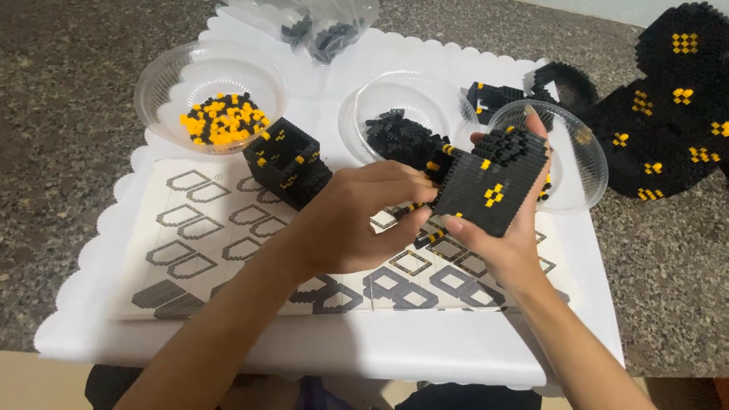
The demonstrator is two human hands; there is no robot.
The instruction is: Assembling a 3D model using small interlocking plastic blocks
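My right hand [507,241] cradles a black block of tiny bricks with yellow spots [490,182], tilted up above the instruction sheet [197,228]. My left hand [357,220] is closed against the block's left side, its fingertips on a small black-and-yellow piece [439,161] at the block's edge. A thin black-and-yellow strip [410,210] shows just under those fingers. A smaller open black brick box [287,162] stands on the sheet, left of my left hand.
Three clear plastic bowls sit behind: one with yellow and black bricks [222,119], one with black bricks [399,133], one behind the block [581,163]. A large black built piece with yellow spots [668,106] lies at right. Plastic bags [315,26] lie at the back. A white scalloped mat [380,345] covers the stone counter.
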